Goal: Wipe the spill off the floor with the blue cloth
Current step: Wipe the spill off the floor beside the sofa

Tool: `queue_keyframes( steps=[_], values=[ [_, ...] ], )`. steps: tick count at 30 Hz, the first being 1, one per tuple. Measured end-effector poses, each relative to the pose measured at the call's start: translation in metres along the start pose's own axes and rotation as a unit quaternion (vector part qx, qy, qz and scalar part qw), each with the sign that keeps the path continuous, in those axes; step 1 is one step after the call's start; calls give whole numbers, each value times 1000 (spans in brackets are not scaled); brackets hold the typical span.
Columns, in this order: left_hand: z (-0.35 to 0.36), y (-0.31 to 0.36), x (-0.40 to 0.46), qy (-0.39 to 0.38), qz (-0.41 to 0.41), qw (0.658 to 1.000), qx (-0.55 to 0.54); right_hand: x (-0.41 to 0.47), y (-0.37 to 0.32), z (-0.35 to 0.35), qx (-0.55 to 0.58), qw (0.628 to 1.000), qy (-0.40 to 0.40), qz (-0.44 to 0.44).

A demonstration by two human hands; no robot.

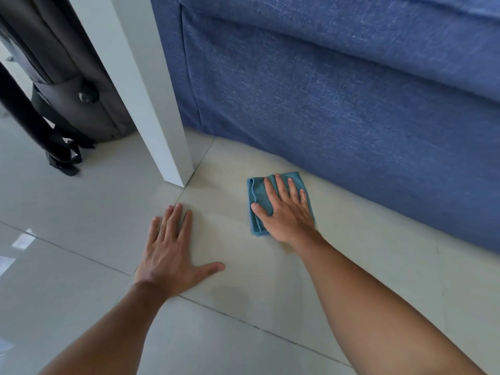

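Glossy pale tiled floor [81, 266] with thin dark grout lines. Lying flat on it: folded blue microfibre cloth [259, 196], left hand [173, 255] with fingers spread. Also standing on it: white square post [173, 158], blue fabric sofa base [351, 117], grey bag [89, 112].

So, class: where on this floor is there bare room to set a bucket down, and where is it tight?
Bare tile lies open left of the left hand, and between the forearms. It is tight where the right hand presses the blue cloth, hemmed by the sofa and white post. The dark bag crowds the far left.
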State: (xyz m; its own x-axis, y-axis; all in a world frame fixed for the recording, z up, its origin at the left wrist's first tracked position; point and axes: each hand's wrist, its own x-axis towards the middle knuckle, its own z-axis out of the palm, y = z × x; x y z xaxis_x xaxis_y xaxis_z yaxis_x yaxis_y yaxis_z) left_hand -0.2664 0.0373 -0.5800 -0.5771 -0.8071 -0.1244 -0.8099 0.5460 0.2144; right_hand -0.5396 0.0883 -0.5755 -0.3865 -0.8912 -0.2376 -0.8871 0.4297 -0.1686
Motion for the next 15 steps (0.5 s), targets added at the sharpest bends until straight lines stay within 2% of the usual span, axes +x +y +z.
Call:
queue_keyframes(
  steps=[7,15],
  values=[
    [0,5,-2,2,20,1000,13,-22,41,-6,20,997,-13,68],
    [8,21,-18,-6,104,994,24,-65,67,-1,62,993,-19,101]
  ],
)
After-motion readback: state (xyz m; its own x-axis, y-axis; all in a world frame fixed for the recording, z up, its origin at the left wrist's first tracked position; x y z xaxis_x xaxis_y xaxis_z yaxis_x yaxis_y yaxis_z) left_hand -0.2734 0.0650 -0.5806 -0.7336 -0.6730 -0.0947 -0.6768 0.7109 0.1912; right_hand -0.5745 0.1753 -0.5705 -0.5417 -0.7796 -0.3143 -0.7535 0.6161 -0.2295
